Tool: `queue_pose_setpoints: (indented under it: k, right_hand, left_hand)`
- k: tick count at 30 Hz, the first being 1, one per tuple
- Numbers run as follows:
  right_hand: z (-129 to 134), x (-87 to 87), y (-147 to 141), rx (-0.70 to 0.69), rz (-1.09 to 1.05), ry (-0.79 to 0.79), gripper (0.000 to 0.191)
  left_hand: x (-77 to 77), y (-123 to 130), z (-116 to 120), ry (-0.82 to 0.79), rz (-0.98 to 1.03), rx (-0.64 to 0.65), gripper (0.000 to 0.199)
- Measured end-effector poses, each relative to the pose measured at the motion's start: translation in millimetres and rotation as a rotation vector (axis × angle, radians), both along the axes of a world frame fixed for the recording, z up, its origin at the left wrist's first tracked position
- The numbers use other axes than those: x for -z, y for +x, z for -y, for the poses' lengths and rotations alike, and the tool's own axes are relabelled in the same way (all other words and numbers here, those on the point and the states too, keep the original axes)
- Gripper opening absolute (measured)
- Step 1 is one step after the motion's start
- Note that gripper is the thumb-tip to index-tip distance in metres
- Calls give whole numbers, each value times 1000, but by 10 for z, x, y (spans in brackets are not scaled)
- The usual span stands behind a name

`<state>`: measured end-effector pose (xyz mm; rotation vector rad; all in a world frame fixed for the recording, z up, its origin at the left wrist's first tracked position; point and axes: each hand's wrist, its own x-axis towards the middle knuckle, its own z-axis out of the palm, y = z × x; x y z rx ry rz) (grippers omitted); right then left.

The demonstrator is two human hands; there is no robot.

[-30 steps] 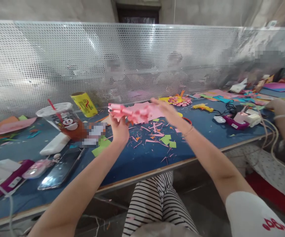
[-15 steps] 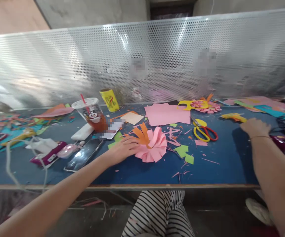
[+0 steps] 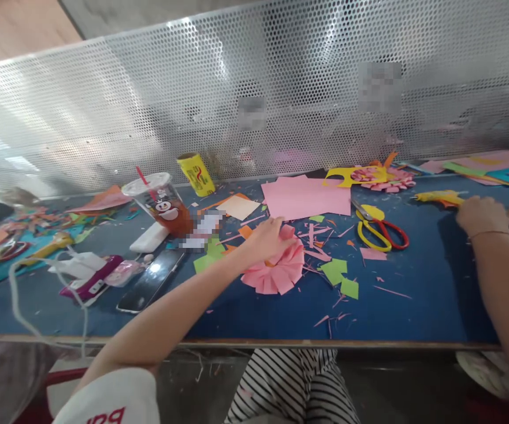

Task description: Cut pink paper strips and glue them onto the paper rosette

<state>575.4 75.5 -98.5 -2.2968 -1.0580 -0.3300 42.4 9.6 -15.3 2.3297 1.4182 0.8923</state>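
My left hand (image 3: 268, 240) is over a pink paper flower (image 3: 272, 278) near the table's front edge. Its fingers are bent and closed at the flower's far side; the exact strip between them is hidden. Bits of orange paper show at the flower's centre and beside my wrist. On the right, my right hand (image 3: 486, 217) is curled at the rear of a yellow glue gun (image 3: 435, 196), whose nozzle points left. My palm hides the gun's handle. Between the hands lie scissors (image 3: 380, 231) with one yellow and one red loop, shut blades pointing away.
Pink sheets (image 3: 307, 198) lie behind the flower, with green scraps (image 3: 333, 271) to its right. At left stand a drink cup (image 3: 166, 206) and a yellow roll (image 3: 196, 175), near a phone (image 3: 150, 282) and a cabled purple power strip (image 3: 93, 280). A perforated metal screen (image 3: 117, 112) closes the back.
My left hand has moved from the flower's left edge onto its far side, covering the orange strips that stood there. My right hand stays by the glue gun. The view has tilted.
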Motion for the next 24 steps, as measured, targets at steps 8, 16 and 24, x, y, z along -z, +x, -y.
queue_pose_setpoints:
  k: [8, 16, 24]
  right_hand:
    - [91, -363, -380, 9, 301, -25, 47]
    - [434, -1034, -1304, -407, 331, 82, 43]
    - [745, -1276, -2627, -867, 207, -63, 41]
  left_hand:
    - [-135, -201, 119, -174, -39, -10, 43]
    - [-178, -581, 348, -250, 13, 65, 38]
    - [-69, -591, 453, -102, -110, 108, 19]
